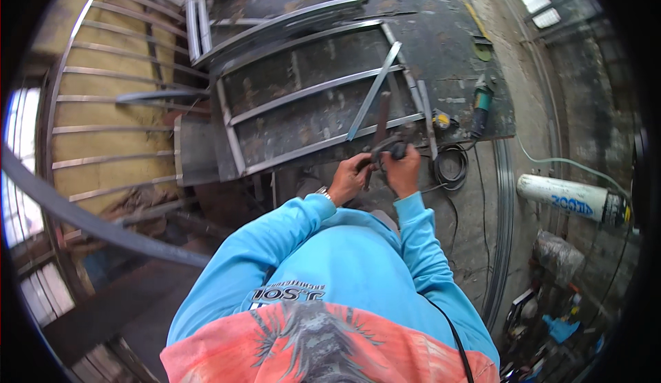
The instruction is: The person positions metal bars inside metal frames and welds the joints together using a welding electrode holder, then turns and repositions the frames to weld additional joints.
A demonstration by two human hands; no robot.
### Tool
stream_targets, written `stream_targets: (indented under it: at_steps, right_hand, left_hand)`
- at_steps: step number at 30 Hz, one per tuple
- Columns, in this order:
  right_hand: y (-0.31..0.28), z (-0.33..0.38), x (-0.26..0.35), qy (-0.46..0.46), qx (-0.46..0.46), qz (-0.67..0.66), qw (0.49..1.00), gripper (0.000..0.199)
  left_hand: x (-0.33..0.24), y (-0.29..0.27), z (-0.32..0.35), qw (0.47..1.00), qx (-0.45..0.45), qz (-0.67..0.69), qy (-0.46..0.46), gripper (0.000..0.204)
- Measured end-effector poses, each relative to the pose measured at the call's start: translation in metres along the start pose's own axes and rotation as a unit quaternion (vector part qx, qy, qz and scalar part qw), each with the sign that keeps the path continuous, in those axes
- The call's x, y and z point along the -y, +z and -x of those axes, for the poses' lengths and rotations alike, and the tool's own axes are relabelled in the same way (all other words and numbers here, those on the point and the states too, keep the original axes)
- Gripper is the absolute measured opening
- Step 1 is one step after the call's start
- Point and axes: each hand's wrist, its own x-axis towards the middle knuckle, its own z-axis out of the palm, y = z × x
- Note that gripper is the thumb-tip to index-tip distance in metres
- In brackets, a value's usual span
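Note:
At the near edge of the dark worktable (pixel 454 46), both hands are closed on what looks like a rusty bar clamp (pixel 381 125). My left hand (pixel 349 178) grips its lower part, and my right hand (pixel 403 169) is wrapped round the dark knob end. The clamp's brown bar points away over the table. Just beyond the hands lies a rectangular metal frame (pixel 310 94) with a middle rail. A loose flat metal strip (pixel 374 92) rests slantwise across the frame. My fingers partly hide the clamp's jaws.
A green angle grinder (pixel 483 101) and a yellow-black tape measure (pixel 441 119) lie at the table's right. A coiled black cable (pixel 451 167) hangs near the corner. Another metal frame (pixel 275 18) lies farther back. A white gas cylinder (pixel 561 194) lies at right; a barred grille (pixel 117 101) stands left.

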Motion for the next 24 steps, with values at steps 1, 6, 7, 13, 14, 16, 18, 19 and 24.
stream_targets:
  at_steps: [1, 6, 7, 13, 14, 16, 18, 19, 24]
  right_hand:
    - [-0.011, 0.006, -0.011, 0.035, -0.027, -0.023, 0.999, 0.014]
    - [-0.102, 0.023, -0.075, 0.096, -0.074, -0.003, 0.993, 0.014]
    - [-0.116, 0.029, -0.089, 0.037, -0.118, 0.014, 0.992, 0.010]
    - [-0.155, 0.053, -0.097, 0.129, -0.101, -0.089, 0.982, 0.012]
    - [-0.155, 0.057, -0.100, 0.135, -0.096, -0.097, 0.981, 0.014]
    - [-0.150, 0.054, -0.100, 0.132, -0.079, -0.106, 0.982, 0.014]
    - [-0.145, 0.049, -0.099, 0.121, -0.047, -0.102, 0.986, 0.014]
    - [-0.143, 0.048, -0.099, 0.115, -0.022, -0.097, 0.988, 0.013]
    - [-0.127, 0.036, -0.078, 0.085, -0.010, -0.136, 0.987, 0.012]
  left_hand:
    - [0.005, 0.004, 0.002, 1.000, -0.019, -0.002, -0.005, 0.016]
    - [0.039, 0.013, -0.006, 0.973, -0.187, -0.100, 0.087, 0.019]
    - [0.045, 0.012, -0.010, 0.975, -0.193, -0.094, 0.060, 0.021]
    - [0.066, 0.001, -0.020, 0.956, -0.279, -0.073, 0.047, 0.018]
    - [0.074, 0.002, -0.024, 0.958, -0.284, -0.035, 0.034, 0.015]
    - [0.095, -0.002, -0.026, 0.960, -0.277, 0.008, 0.033, 0.014]
    - [0.113, -0.005, -0.023, 0.961, -0.270, 0.051, 0.034, 0.012]
    - [0.121, -0.006, -0.021, 0.956, -0.282, 0.080, -0.001, 0.012]
    - [0.139, -0.010, -0.012, 0.932, -0.326, 0.150, -0.060, 0.011]
